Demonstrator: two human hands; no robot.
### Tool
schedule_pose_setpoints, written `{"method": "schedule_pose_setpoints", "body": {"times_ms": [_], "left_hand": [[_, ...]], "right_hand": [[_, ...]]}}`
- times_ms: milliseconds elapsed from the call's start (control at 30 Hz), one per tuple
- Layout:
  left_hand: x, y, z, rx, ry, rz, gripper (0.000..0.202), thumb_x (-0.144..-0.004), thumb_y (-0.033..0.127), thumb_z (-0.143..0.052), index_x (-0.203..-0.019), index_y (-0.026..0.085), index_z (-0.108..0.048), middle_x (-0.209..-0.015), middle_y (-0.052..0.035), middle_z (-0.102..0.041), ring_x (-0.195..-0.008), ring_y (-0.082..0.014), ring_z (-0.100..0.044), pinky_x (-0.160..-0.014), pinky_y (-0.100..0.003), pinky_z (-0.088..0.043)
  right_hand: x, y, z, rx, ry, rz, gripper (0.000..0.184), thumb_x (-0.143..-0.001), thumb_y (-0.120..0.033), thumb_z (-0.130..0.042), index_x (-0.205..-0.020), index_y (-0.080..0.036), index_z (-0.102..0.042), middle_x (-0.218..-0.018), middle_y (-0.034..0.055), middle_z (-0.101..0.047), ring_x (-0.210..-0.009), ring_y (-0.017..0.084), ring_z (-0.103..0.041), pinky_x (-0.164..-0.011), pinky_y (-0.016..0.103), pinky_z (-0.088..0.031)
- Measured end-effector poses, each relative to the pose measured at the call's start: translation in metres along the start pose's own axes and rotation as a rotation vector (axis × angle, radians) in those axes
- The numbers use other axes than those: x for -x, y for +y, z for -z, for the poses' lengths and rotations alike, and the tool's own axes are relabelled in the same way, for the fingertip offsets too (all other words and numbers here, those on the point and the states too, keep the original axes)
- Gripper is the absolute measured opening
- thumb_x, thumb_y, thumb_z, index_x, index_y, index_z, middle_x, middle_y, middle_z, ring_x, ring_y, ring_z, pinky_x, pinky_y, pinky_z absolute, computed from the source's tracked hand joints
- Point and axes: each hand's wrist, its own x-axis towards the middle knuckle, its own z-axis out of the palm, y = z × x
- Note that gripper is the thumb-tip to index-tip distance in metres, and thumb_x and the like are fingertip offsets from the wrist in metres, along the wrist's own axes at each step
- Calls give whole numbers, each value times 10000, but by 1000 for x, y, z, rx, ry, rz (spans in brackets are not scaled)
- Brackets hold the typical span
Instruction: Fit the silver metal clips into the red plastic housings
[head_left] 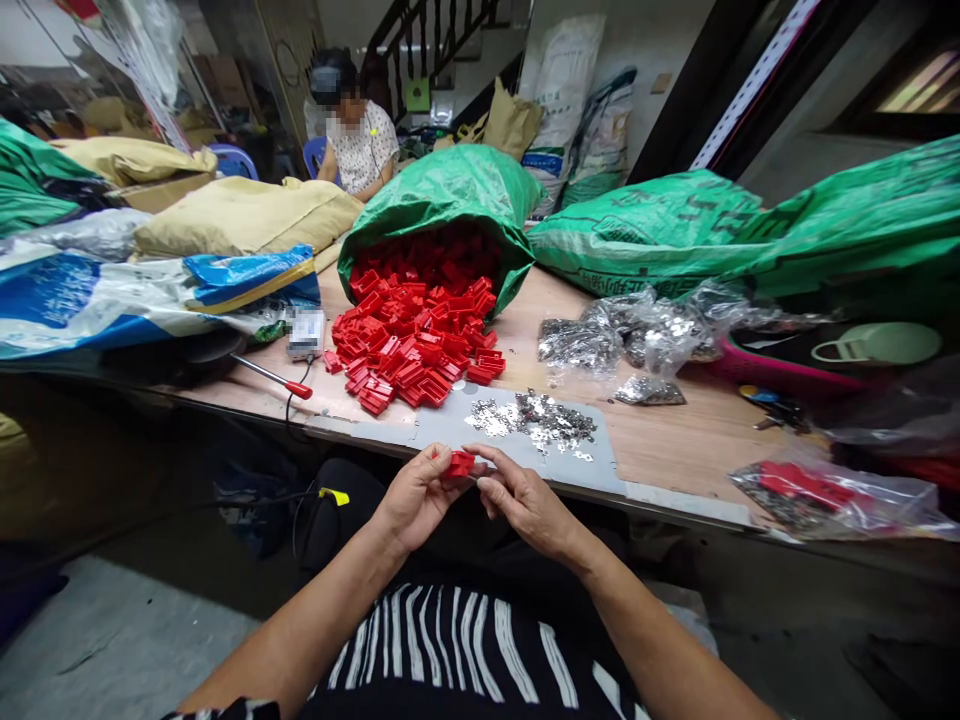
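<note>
My left hand grips a small red plastic piece just in front of the table's near edge. My right hand meets it from the right, its fingers pinched against the same piece. A heap of the same red plastic pieces spills from an open green sack onto the wooden table. Small silver metal parts lie scattered on a grey sheet just beyond my hands.
Clear bags of metal parts lie right of the heap. A red-handled tool and a small device lie to its left. More green sacks lie at the right and blue-white bags at the left. Another person sits beyond.
</note>
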Motion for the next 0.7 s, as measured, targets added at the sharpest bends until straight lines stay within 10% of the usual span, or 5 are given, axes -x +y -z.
{"method": "schedule_pose_setpoints", "body": {"times_ms": [333,533,700], "left_hand": [[9,-7,-3,202,112,96,98,-872,187,-582,-840,115,-642,-851,-55,-700,-790,-143,-684,-933,-341,-512],[10,-11,-3,196,93,62,102,-866,206,-605,-828,120,-646,-838,-47,-699,-802,-143,-685,-1005,-372,-480],[12,-12,-2,222,107,94,123,-877,217,-593,-863,112,-655,-890,-74,-722,-843,-174,-697,-1019,-430,-468]], "right_hand": [[0,-4,-5,70,71,66,341,-976,-375,-391,-1231,-213,-548,-601,-29,-571,-551,126,-553,-601,232,-449],[-1,-2,-10,203,143,124,295,-979,-323,-381,-1187,-242,-574,-984,52,-696,-862,176,-663,-786,271,-483],[-5,1,-9,81,89,113,339,-990,-355,-342,-1123,-214,-620,-794,26,-682,-752,159,-645,-707,244,-488]]}}
